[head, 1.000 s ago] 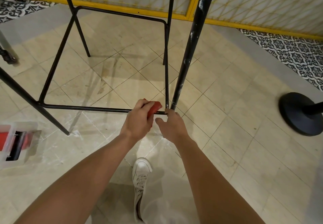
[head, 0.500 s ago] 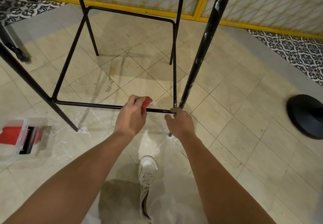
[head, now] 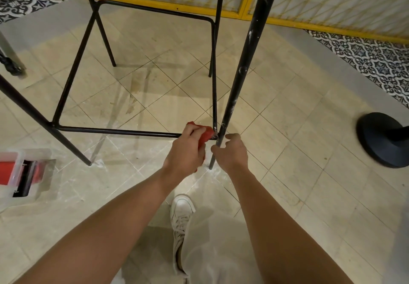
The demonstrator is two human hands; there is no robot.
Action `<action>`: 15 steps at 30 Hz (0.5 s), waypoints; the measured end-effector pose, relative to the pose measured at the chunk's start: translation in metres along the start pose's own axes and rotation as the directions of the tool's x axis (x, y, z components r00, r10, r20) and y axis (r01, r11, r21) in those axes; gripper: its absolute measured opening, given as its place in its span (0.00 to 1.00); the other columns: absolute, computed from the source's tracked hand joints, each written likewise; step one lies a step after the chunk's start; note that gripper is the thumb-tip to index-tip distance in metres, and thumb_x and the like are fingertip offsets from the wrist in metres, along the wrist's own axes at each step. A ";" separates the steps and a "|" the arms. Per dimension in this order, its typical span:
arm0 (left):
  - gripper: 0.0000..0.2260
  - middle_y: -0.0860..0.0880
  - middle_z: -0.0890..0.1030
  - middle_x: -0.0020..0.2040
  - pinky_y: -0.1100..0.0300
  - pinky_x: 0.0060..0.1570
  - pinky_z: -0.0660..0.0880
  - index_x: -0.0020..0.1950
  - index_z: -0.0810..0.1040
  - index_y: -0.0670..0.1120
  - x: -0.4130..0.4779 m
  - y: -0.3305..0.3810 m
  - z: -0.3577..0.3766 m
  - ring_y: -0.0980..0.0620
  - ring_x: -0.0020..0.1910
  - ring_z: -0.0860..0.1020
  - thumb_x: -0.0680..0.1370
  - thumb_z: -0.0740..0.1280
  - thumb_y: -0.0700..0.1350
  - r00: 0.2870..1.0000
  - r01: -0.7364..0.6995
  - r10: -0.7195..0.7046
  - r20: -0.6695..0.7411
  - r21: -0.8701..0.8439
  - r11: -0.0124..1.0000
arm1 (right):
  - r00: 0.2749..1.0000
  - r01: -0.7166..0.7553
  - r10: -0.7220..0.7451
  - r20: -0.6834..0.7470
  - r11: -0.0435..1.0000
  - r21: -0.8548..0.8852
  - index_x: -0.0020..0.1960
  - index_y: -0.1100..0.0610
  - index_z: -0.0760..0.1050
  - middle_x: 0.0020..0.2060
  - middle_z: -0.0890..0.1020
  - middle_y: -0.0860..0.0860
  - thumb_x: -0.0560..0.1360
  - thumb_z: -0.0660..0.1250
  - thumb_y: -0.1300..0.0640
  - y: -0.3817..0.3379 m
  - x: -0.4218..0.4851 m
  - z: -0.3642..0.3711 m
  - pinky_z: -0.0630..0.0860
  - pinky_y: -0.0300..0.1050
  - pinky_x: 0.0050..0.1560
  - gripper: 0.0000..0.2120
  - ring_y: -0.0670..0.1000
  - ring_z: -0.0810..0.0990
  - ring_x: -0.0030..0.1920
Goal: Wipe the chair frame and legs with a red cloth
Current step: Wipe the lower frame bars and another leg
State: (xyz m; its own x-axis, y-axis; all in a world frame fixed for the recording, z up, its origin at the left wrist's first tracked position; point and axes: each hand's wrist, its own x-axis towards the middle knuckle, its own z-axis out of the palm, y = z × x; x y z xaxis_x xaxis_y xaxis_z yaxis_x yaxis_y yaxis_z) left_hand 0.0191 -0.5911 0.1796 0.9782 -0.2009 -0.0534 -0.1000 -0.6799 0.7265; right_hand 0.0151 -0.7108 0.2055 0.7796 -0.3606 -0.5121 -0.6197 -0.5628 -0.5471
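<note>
A black metal chair frame (head: 115, 131) stands on the tiled floor, its low rung running left to right. Its near right leg (head: 243, 62) slants up, speckled with white marks. My left hand (head: 187, 151) grips a red cloth (head: 205, 136) wrapped on the rung right at the joint with that leg. My right hand (head: 231, 153) curls round the bottom part of the same leg, just below the joint. Most of the cloth is hidden under my fingers.
A clear plastic box (head: 24, 173) with red contents lies on the floor at the left. A black round stand base (head: 382, 139) sits at the right. A yellow-framed mesh panel (head: 243, 7) runs along the back. My white shoe (head: 182, 213) is below my hands.
My left hand has slid the red cloth right along the rung to the leg joint. My right hand stays on the leg.
</note>
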 end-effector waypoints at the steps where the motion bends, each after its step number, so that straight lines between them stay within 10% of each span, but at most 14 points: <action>1: 0.19 0.48 0.69 0.66 0.63 0.51 0.74 0.70 0.70 0.44 0.002 0.003 0.001 0.48 0.52 0.78 0.79 0.62 0.39 1.000 -0.017 0.017 -0.017 -0.019 1.000 | 1.000 0.013 -0.012 -0.003 0.999 0.031 0.69 0.58 0.62 0.65 0.72 0.54 0.73 0.68 0.57 0.001 0.001 0.000 0.71 0.45 0.58 0.27 0.54 0.73 0.62; 7: 0.16 0.53 0.68 0.57 0.52 0.35 0.81 0.67 0.71 0.50 0.012 -0.006 0.005 0.48 0.39 0.81 0.80 0.61 0.41 0.986 0.137 -0.151 -0.068 -0.171 0.976 | 0.991 0.126 -0.118 -0.055 0.978 0.167 0.70 0.57 0.61 0.65 0.72 0.52 0.71 0.68 0.63 0.006 0.005 -0.002 0.71 0.46 0.63 0.30 0.52 0.71 0.64; 15: 0.24 0.49 0.67 0.67 0.58 0.40 0.80 0.71 0.67 0.44 0.005 0.012 0.035 0.47 0.43 0.79 0.75 0.67 0.39 0.996 0.086 -0.085 -0.008 0.026 0.996 | 0.980 0.196 -0.195 -0.030 0.946 0.257 0.66 0.55 0.68 0.57 0.76 0.47 0.70 0.68 0.66 0.011 0.007 -0.002 0.69 0.38 0.55 0.26 0.46 0.73 0.57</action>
State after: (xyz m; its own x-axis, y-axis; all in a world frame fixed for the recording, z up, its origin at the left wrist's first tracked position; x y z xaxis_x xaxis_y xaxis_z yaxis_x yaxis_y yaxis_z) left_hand 0.0160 -0.6248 0.1645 0.9845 -0.1365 -0.1099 -0.0205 -0.7126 0.7012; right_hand 0.0142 -0.7210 0.1973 0.8876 -0.2666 -0.3755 -0.4572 -0.4119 -0.7882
